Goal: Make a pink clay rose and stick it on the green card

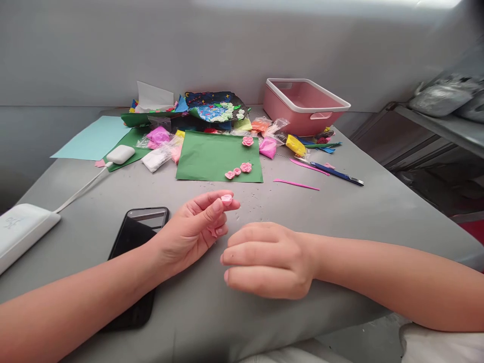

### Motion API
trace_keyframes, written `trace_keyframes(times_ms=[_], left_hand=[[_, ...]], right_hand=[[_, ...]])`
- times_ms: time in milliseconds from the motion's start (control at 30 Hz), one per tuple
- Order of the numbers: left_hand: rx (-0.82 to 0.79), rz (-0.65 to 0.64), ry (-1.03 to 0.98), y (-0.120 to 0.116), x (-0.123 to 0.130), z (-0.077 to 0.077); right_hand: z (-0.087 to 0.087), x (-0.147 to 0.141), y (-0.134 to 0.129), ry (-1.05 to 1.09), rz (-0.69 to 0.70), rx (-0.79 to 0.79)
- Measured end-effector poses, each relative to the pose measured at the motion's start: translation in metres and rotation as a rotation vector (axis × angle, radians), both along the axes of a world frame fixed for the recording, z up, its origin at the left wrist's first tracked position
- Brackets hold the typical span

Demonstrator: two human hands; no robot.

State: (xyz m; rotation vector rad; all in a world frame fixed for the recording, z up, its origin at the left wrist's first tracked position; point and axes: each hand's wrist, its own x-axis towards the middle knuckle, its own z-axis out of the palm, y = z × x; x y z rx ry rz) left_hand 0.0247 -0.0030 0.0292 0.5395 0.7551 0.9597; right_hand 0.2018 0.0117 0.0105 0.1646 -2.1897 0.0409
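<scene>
Four flowers (246,167) on paper (212,157), one phone (132,239)

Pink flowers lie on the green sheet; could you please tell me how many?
4: the top flower by the far right corner of the sheet, and, near its front edge, the right flower, middle flower and left flower.

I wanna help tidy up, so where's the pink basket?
In the head view, the pink basket stands right of centre on the table, behind the yellow packet.

Grey counter (378,217) sat against plain grey wall (212,50); bright light (328,3) hit wall's top; shelf (434,122) stood right.
</scene>
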Motion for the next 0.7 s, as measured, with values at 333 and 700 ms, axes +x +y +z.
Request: trace_keyframes(times_ms=[333, 700], left_hand=[[0.056, -0.039, 0.144, 0.002, 0.0, -0.005], [0.031, -0.051, 0.201, 0.003, -0.003, -0.002]], right_hand=[[0.004, 0.018, -0.005, 0.113, -0.052, -0.881], [0.006, 0.012, 0.004, 0.158, -0.096, -0.915]])
